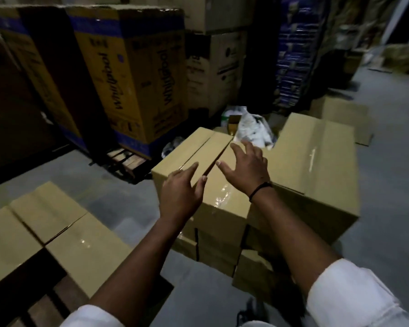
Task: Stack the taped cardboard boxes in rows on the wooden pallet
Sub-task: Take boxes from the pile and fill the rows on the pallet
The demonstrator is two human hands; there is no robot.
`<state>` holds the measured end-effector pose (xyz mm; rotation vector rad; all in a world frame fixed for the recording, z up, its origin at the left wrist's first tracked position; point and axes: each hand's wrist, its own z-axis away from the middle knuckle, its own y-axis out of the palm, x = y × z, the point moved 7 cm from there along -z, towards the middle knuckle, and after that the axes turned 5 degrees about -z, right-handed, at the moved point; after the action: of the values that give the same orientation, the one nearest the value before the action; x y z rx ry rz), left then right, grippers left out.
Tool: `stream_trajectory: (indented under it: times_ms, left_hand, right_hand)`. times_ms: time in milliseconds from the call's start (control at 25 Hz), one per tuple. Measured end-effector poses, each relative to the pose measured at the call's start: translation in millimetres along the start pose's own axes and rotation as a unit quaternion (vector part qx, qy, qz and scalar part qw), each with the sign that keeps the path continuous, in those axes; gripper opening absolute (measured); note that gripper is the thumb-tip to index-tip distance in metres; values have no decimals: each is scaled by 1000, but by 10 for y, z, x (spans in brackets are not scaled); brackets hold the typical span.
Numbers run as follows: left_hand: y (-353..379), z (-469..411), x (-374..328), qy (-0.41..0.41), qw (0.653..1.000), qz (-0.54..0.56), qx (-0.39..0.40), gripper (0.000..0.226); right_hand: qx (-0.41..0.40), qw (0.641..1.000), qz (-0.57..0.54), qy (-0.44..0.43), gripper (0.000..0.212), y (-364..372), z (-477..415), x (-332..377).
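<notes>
A taped cardboard box [224, 208] tops a stack in the middle of the view. Both hands hover just over its lid with fingers spread. My left hand [181, 193] is above the near left part of the lid, and my right hand [244, 167] is over the lid's right side, beside its centre seam. Neither hand holds anything. A second stack of taped boxes [316, 166] stands directly to the right. At the lower left, several taped boxes [57, 232] lie in a row on the wooden pallet [64, 296], whose dark slats show in front of them.
Tall printed appliance cartons [132, 74] stand on another pallet along the back left. Plastic wrapping and small items [250, 128] lie behind the stacks. A flat box [342, 116] lies at the back right. Grey concrete floor [118, 185] runs between the pallet and the stacks.
</notes>
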<state>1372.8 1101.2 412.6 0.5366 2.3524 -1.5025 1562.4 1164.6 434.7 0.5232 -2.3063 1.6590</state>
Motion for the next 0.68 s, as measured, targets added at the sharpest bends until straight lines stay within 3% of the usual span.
stream_trajectory:
  times_ms: [160, 360, 520, 680]
  left_hand:
    - [477, -424, -870, 61, 995, 66, 34, 52]
    - [1305, -754, -1811, 140, 972, 73, 174, 57]
    - [1882, -956, -2222, 183, 946, -12, 269, 52]
    - [2095, -1110, -2411, 191, 939, -54, 280, 47]
  right_hand:
    - [18, 991, 57, 118, 74, -406, -163, -1185]
    - [57, 967, 79, 236, 79, -673, -73, -2415]
    - [91, 962, 70, 247, 84, -602, -107, -2833]
    - [101, 965, 50, 238, 84, -543, -250, -2993]
